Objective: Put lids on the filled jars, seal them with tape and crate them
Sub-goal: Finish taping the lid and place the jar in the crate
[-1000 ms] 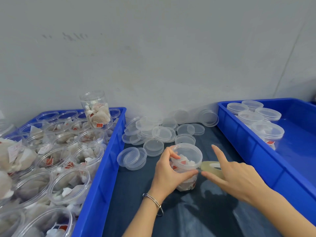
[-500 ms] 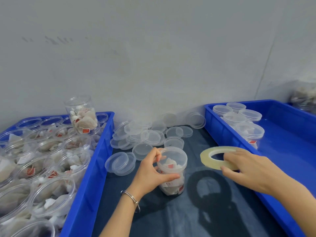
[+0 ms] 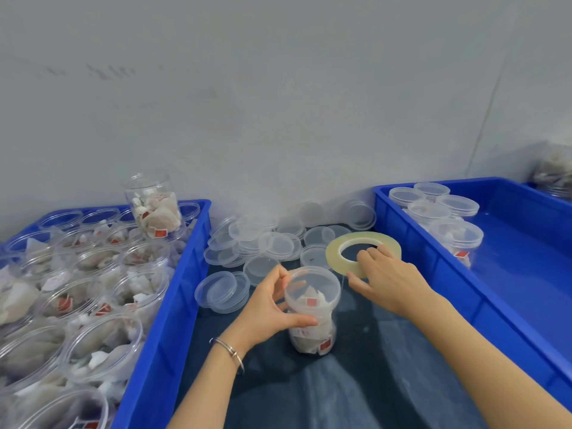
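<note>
1. Since half a second ago: my right hand [image 3: 388,283] has lifted the tape roll [image 3: 362,252] up and back over the loose lids; it now sits tilted, fingers curled through the hole and gripping the ring. A thin strand of tape runs from the roll down to the jar's right side.
2. My left hand [image 3: 272,308] still grips the lidded jar [image 3: 312,308], thumb and fingers curled around the lid rim. Jar upright on the dark mat [image 3: 356,391], same spot between the crates.
3. Edges: left blue crate [image 3: 173,305] wall just beside my left forearm, packed with open filled jars [image 3: 102,345]. One filled jar [image 3: 153,205] stands higher at the back.
4. Right blue crate [image 3: 464,301] wall runs beside my right arm; a few sealed jars [image 3: 445,218] in its far corner, blue floor bare toward me.
5. Loose lids [image 3: 263,243] piled behind the jar, against the wall; mat in front of the jar is open.
6. Plain grey wall [image 3: 278,103] behind.
</note>
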`<state>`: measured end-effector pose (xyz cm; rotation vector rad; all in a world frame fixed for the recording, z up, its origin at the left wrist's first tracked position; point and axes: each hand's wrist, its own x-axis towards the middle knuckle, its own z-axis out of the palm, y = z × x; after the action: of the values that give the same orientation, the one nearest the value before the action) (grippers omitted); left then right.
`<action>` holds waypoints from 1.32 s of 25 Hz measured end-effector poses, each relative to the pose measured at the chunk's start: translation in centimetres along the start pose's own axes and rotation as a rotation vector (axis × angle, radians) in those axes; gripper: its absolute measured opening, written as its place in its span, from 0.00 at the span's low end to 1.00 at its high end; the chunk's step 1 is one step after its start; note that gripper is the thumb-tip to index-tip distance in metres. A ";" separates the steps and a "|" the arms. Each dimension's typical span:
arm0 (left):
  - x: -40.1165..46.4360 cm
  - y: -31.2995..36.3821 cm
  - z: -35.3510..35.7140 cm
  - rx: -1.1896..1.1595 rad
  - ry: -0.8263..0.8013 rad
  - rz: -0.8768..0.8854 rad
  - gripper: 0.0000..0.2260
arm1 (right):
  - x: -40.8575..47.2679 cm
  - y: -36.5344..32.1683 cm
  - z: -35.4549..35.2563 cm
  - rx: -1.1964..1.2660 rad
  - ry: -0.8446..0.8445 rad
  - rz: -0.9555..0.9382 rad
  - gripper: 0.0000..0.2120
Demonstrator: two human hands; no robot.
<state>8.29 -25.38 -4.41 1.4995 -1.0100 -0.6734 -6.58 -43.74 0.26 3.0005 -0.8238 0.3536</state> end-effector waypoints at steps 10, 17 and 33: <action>0.1 1.6 -0.5 0.190 -0.018 -0.014 0.33 | 0.1 -0.2 0.9 0.271 -0.176 -0.122 0.13; -3.3 0.1 2.6 -0.003 0.297 0.010 0.31 | -1.0 1.1 -0.8 0.175 -0.206 -0.125 0.17; -2.0 -0.3 1.3 0.009 0.300 0.058 0.37 | -5.1 2.2 -4.8 -0.249 -0.166 -0.209 0.24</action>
<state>6.31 -24.21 -5.17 1.5195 -0.8229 -0.3881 -13.00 -42.77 3.73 2.8697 -0.5083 -0.0031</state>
